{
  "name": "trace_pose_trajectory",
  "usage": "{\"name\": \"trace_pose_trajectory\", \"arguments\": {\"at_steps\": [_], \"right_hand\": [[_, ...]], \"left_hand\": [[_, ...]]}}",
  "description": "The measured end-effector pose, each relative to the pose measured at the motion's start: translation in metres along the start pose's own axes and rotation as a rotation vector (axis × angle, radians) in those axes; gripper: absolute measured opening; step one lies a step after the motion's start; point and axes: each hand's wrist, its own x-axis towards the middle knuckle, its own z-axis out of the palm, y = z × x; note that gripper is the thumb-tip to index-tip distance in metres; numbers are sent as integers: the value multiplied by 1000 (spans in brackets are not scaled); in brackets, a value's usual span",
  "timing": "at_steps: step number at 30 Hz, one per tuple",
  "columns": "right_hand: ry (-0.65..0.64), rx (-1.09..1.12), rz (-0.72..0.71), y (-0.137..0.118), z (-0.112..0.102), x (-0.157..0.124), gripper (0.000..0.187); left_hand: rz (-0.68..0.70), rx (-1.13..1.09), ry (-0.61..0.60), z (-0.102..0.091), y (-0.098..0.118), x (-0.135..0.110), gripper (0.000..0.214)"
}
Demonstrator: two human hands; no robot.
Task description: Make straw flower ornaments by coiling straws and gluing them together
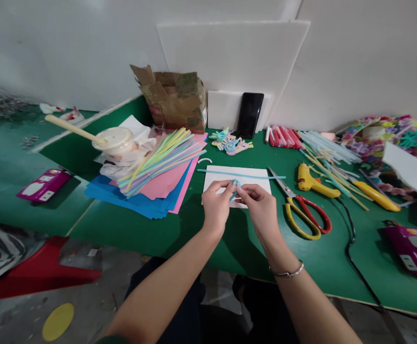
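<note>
My left hand (216, 204) and my right hand (260, 208) meet over a white sheet (257, 176) on the green table (129, 229). Both pinch a small light blue coiled straw piece (235, 184) between fingertips. A long light blue straw (240, 175) lies across the white sheet just beyond my fingers. A bracelet sits on my right wrist.
Yellow-and-red scissors (303, 210) and a yellow glue gun (314, 182) lie to the right. Pastel straws (161, 160) rest on pink and blue paper sheets (140, 198) at left. Finished coiled shapes (230, 142), a phone (250, 114), red pens (283, 136) and a cardboard box (176, 98) stand behind.
</note>
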Motion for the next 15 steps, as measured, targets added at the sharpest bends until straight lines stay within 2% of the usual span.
{"name": "trace_pose_trajectory", "arguments": {"at_steps": [6, 15], "right_hand": [[8, -204, -103, -2, -5, 1, 19], [25, -178, -84, 1, 0, 0, 20]], "left_hand": [[-29, -7, -3, 0, 3, -1, 10], [-68, -37, -8, 0, 3, 0, 11]]}}
